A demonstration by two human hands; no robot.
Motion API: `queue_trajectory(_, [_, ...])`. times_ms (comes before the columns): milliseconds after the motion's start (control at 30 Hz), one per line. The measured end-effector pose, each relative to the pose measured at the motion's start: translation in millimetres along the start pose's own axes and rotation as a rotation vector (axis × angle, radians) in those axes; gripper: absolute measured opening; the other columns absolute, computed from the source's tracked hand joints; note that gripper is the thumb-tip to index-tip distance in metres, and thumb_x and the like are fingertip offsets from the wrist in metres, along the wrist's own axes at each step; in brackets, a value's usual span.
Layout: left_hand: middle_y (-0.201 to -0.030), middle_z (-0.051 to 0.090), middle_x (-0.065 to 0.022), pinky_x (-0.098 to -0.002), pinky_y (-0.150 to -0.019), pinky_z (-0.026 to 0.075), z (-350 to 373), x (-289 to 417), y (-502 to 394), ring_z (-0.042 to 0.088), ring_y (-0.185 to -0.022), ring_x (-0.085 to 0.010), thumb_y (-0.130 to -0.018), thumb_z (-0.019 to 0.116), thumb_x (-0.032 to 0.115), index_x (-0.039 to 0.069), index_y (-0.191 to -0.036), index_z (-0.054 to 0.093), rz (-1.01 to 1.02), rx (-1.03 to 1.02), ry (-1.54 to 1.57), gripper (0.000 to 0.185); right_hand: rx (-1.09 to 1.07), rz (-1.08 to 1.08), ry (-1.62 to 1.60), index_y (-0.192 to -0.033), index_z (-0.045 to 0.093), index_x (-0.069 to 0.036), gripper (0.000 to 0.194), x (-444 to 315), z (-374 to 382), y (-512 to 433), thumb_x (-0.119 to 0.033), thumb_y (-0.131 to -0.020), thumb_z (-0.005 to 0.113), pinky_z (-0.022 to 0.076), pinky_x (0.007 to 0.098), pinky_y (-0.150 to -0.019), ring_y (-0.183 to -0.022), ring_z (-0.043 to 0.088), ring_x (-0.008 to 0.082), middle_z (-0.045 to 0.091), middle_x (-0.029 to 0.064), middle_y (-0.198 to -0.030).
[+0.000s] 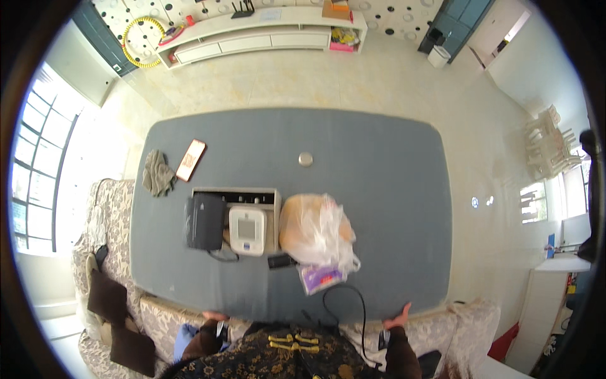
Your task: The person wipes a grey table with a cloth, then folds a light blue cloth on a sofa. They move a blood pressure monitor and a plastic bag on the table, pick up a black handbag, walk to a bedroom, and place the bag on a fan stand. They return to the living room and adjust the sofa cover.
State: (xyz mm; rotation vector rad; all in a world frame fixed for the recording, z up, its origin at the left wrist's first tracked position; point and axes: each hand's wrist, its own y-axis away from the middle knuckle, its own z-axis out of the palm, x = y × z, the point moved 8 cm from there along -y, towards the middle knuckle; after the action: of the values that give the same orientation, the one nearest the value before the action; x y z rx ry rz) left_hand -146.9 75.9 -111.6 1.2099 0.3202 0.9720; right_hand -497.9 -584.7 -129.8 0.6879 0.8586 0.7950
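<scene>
My left hand is at the front edge of the grey-covered table, its fingers partly hidden. At the same edge farther right is my right hand, thumb spread away from the fingers, with nothing visible in it. A white blood pressure monitor with a blank-looking screen rests in an open box. To its left is a dark arm cuff. A translucent plastic bag with something orange-tan inside sits right of the box. By the bag lie a purple packet and a small black object.
A phone, a crumpled grey-green cloth and a small round silvery object lie farther back. A black cable hangs over the front edge. A patterned sofa borders the left and front. A low white cabinet stands beyond.
</scene>
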Motion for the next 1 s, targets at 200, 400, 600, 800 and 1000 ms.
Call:
queue_trajectory(200, [-0.133, 0.047, -0.0098, -0.0525, -0.102, 0.028, 6, 46, 29, 0.04, -0.123, -0.0293, -0.076, 0.044, 0.061, 0.013, -0.128, 0.049, 0.094, 0.229, -0.081, 0.071, 0.202, -0.024, 0.029, -0.129, 0.048, -0.016, 0.073, -2, -6, 4, -0.066, -0.076, 0.055, 0.0347, 0.051, -0.099, -0.116, 0.046, 0.0303, 0.05, 0.004, -0.129])
queue_trajectory(400, [-0.13, 0.049, -0.0094, -0.0513, -0.101, 0.03, 28, 41, 1, 0.043, -0.12, -0.0292, -0.078, 0.046, 0.058, 0.012, -0.125, 0.051, 0.09, 0.247, -0.101, 0.066, 0.464, -0.116, 0.001, -0.139, 0.033, -0.015, 0.084, -1, -16, -5, -0.066, -0.076, 0.053, 0.0319, 0.0521, -0.099, -0.124, 0.035, 0.0328, 0.033, 0.0066, -0.142])
queue_trajectory(600, [-0.128, 0.052, -0.0091, -0.0501, -0.1, 0.033, 14, -3, -36, 0.047, -0.116, -0.0292, -0.08, 0.047, 0.054, 0.011, -0.123, 0.053, 0.101, 0.101, -0.019, 0.061, 0.165, 0.016, 0.074, -0.131, 0.046, -0.017, 0.077, 0, 5, -21, -0.068, -0.074, 0.056, 0.0314, 0.0534, -0.101, -0.12, 0.042, 0.0315, 0.046, 0.0042, -0.134])
queue_trajectory(800, [-0.126, 0.054, -0.0088, -0.049, -0.099, 0.035, 26, -46, -91, 0.05, -0.113, -0.0292, -0.082, 0.048, 0.051, 0.009, -0.12, 0.055, 0.167, -0.037, 0.01, 0.057, -0.101, 0.135, 0.031, -0.134, 0.041, -0.016, 0.084, 6, 26, -23, -0.072, -0.073, 0.054, 0.0268, 0.0527, -0.104, -0.123, 0.037, 0.0308, 0.04, 0.0046, -0.138])
queue_trajectory(1000, [-0.129, 0.052, -0.0103, -0.049, -0.102, 0.034, 46, -63, -84, 0.049, -0.117, -0.0299, -0.084, 0.046, 0.051, 0.009, -0.123, 0.053, 0.181, -0.177, 0.131, 0.058, -0.017, 0.303, 0.399, -0.138, 0.034, -0.018, 0.096, -3, 2, -18, -0.078, -0.066, 0.055, 0.0201, 0.0547, -0.105, -0.128, 0.031, 0.0271, 0.034, 0.0034, -0.142])
